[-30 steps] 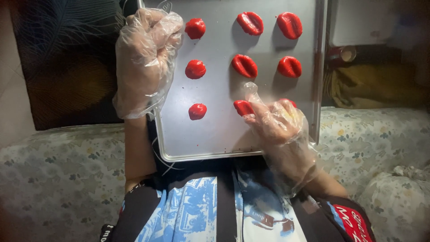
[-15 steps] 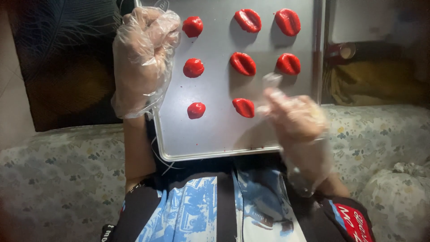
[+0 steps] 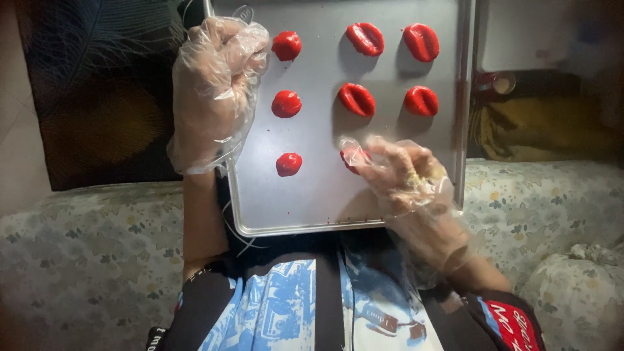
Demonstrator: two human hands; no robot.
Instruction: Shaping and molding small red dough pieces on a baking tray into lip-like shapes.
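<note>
Head view: the right hand (image 3: pixel 406 175) was right on the red dough piece (image 3: pixel 351 159) near the tray's (image 3: pixel 312 208) front edge, loosely curled fingers (image 3: pixel 374 156) touching its right side. Left hand (image 3: pixel 214 91), fisted on the left rim, was farther off.

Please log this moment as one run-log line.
left hand: fisted, gloved, at rectangular metal baking tray edge | right hand: gloved, fingertips on red dough piece
</note>
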